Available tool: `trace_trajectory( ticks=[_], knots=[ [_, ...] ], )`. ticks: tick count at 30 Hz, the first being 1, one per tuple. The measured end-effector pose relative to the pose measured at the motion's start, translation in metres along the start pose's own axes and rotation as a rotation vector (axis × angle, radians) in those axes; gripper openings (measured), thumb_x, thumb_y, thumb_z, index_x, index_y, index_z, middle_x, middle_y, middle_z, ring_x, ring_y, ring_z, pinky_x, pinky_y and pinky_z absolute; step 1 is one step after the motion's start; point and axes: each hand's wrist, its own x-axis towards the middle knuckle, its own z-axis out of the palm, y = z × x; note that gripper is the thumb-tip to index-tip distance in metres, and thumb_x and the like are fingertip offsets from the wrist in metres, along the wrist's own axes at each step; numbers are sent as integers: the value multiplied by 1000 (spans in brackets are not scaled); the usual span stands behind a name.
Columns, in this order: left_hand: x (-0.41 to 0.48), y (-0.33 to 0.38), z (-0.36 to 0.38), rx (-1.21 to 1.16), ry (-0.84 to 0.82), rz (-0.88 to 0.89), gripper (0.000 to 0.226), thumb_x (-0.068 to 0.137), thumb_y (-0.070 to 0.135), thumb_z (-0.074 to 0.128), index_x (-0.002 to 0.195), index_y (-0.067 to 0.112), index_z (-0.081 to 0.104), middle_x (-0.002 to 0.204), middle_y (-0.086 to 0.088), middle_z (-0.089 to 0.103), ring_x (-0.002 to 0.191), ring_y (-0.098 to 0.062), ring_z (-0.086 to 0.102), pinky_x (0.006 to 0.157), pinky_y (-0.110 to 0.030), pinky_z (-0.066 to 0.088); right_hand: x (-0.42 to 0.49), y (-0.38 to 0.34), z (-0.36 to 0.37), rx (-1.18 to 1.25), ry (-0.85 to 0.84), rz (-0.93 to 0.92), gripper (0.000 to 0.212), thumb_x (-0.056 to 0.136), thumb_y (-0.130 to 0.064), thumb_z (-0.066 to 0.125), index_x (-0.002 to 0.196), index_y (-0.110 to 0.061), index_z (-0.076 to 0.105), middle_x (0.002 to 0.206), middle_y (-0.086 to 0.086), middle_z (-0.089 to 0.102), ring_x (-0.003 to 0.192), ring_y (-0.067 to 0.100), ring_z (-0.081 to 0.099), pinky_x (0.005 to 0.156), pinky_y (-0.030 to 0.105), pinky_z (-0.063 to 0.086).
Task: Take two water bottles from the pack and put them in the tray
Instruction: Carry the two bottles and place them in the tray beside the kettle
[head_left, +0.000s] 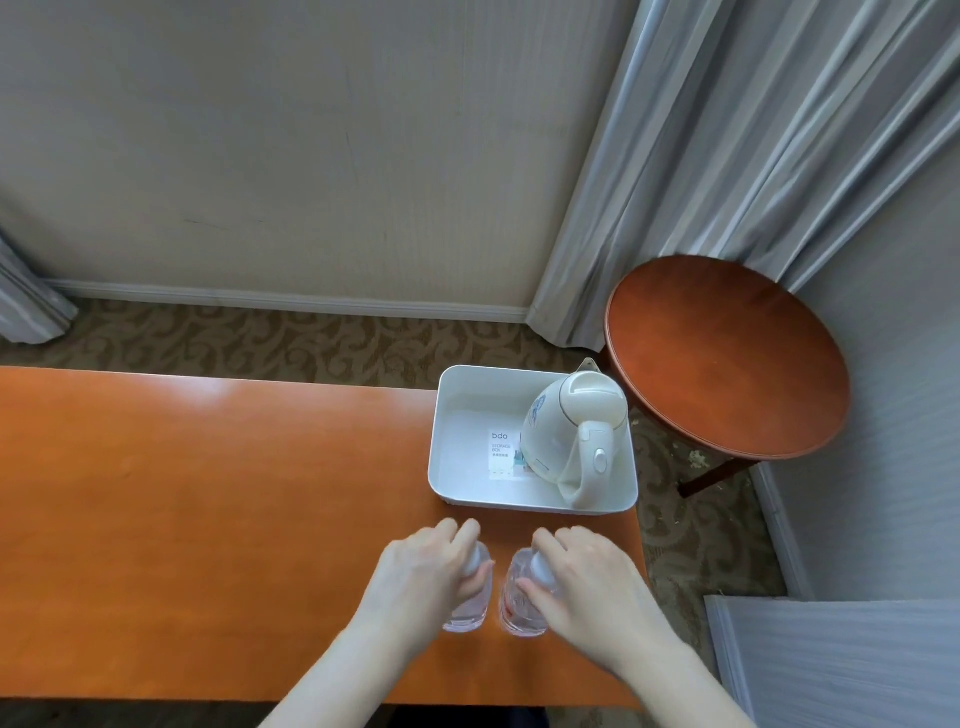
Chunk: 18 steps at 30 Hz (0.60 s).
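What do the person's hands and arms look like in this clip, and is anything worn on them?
Both the left hand and the right hand are bare, with no gloves. No rings, watch or bracelet show. The forearms are uncovered as far as the bottom edge of the picture, so no sleeves appear. Fingertips are slightly blurred, so nail detail cannot be made out.

Beige wall (291, 145), grey curtains (727, 130) (pleated), patterned carpet (234, 338), round table (727, 358).

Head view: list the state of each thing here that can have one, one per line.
Left bottle: upright on the desk, left hand gripping its top.
Right bottle: upright on the desk, right hand gripping its top.
Tray: on the desk, holds no bottles.
Kettle: inside the tray, lid closed.
Round table: bare.
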Motion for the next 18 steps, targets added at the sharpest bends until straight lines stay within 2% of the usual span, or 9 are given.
trace_trajectory(
  ticks=[2, 5, 7, 10, 13, 15, 18],
  knots=[
    [34, -6, -26, -21, -73, -51, 32, 76, 48, 44, 64, 20, 53, 48, 2, 50, 35, -17, 53, 30, -18, 32, 17, 6, -22, 34, 79, -7, 30, 77, -45, 60, 75, -21, 41, 66, -1, 60, 65, 22, 59, 52, 31, 43],
    [56, -14, -46, -57, -55, -1, 30, 75, 48, 45, 65, 19, 50, 50, 0, 53, 37, -21, 56, 31, -19, 32, 46, 12, -59, 118, 48, -1, 29, 84, -44, 55, 80, -18, 42, 79, 7, 63, 81, 29, 58, 63, 36, 42],
    [86, -27, -54, -34, 33, -2, 30, 75, 47, 50, 68, 18, 51, 53, -1, 55, 39, -25, 57, 33, -21, 32, 66, 19, -78, 142, 101, -17, 29, 83, -41, 58, 78, -17, 43, 77, 9, 63, 80, 33, 58, 62, 36, 41],
    [119, -39, -60, -85, 68, 27, 29, 80, 38, 65, 81, 11, 56, 64, -6, 59, 51, -32, 60, 42, -28, 34, 100, 29, -92, 112, 161, -32, 29, 83, -39, 60, 79, -14, 45, 74, 8, 60, 75, 31, 57, 63, 36, 40],
    [153, -52, -53, -68, 20, -15, 32, 91, 42, 52, 97, 11, 52, 82, -8, 59, 73, -34, 61, 55, -32, 35, 137, 38, -91, 68, 204, -18, 31, 85, -39, 58, 85, -9, 49, 78, 10, 63, 75, 29, 57, 64, 39, 45],
    [171, -61, -43, -71, -8, -37, 33, 93, 42, 48, 102, 11, 51, 87, -8, 59, 80, -34, 60, 59, -34, 37, 162, 45, -86, 63, 219, 3, 33, 85, -39, 58, 88, -7, 51, 79, 12, 64, 76, 32, 58, 65, 41, 48],
    [190, -72, -23, -70, -61, -64, 34, 94, 41, 48, 107, 10, 51, 92, -10, 60, 85, -34, 60, 61, -33, 35, 193, 57, -71, 49, 201, 22, 34, 85, -39, 57, 91, -6, 51, 81, 13, 65, 79, 34, 59, 65, 39, 45]
  ],
)
